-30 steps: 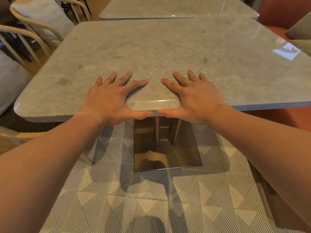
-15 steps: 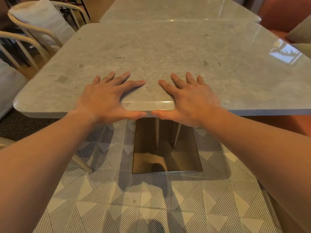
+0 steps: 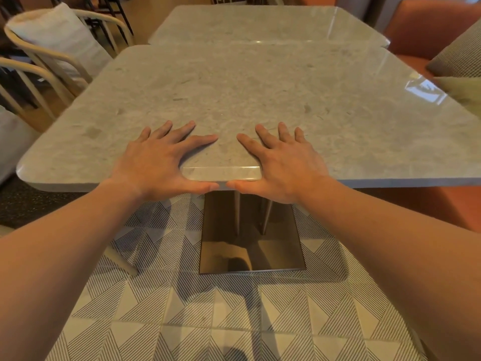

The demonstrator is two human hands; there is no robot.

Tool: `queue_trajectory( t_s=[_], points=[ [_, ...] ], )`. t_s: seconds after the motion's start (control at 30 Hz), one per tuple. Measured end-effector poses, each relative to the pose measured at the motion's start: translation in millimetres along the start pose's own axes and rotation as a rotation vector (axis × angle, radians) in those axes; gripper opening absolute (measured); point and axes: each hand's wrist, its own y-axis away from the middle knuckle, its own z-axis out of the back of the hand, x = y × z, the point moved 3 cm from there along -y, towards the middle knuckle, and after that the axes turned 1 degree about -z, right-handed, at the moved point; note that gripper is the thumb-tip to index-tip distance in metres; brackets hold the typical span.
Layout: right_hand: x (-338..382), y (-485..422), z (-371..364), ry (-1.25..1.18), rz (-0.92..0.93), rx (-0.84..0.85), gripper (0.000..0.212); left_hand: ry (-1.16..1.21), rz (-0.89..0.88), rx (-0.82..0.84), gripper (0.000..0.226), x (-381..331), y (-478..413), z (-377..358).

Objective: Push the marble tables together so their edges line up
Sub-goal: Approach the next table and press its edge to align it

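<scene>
Your left hand (image 3: 156,165) and your right hand (image 3: 283,165) both sit on the near edge of the near marble desk (image 3: 260,100), side by side with a short stretch of bare edge between them. On each, the four fingers lie spread flat on the top and the thumb runs under the rim, so each grip is wide yet pinches the slab lightly between palm and thumb; the two thumb tips almost meet below the edge. Your forearms reach in from the lower corners.

The far marble desk (image 3: 260,24) stands right behind the near one. Their facing edges run close and nearly parallel, and from here you cannot tell whether they touch. The far desk's left corner sits further right than the near desk's left corner.

Under the near top, a shiny bronze pedestal base (image 3: 251,246) stands on the patterned tile floor (image 3: 208,321). Cream chairs (image 3: 59,50) with cushions stand to the left, and an orange seat (image 3: 429,27) with a patterned pillow is at the right.
</scene>
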Motion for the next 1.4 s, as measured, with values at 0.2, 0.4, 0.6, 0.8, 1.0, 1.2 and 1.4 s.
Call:
queue_trajectory(
  t_s=[0.2, 0.4, 0.6, 0.8, 1.0, 1.2, 1.4],
  points=[
    [-35, 22, 2, -0.043, -0.014, 0.032, 0.125, 0.075, 0.03, 0.105, 0.119, -23, 0, 4],
    [-120, 67, -4, 0.047, -0.132, 0.028, 0.115, 0.06, -0.094, 0.15, 0.112, -112, -48, -2],
    [-121, 64, -6, 0.029, -0.099, -0.019, 0.12, 0.041, -0.079, 0.109, 0.112, -109, -51, -4],
    [-121, 62, -6, 0.053, -0.082, -0.05, 0.122, 0.062, -0.071, 0.108, 0.112, -110, -50, 1],
    [-121, 63, -9, 0.098, -0.097, 0.005, 0.116, 0.088, -0.108, 0.087, 0.107, -105, -52, -7],
    [-67, 76, 64, -0.36, -0.221, 0.167, 0.114, 0.954, 0.069, -0.018, 0.068, -106, -24, 55],
    [46, 94, 214, -1.112, -0.15, -0.381, 0.083, 1.505, 0.096, -0.461, 0.055, -23, 75, 215]
  ],
)
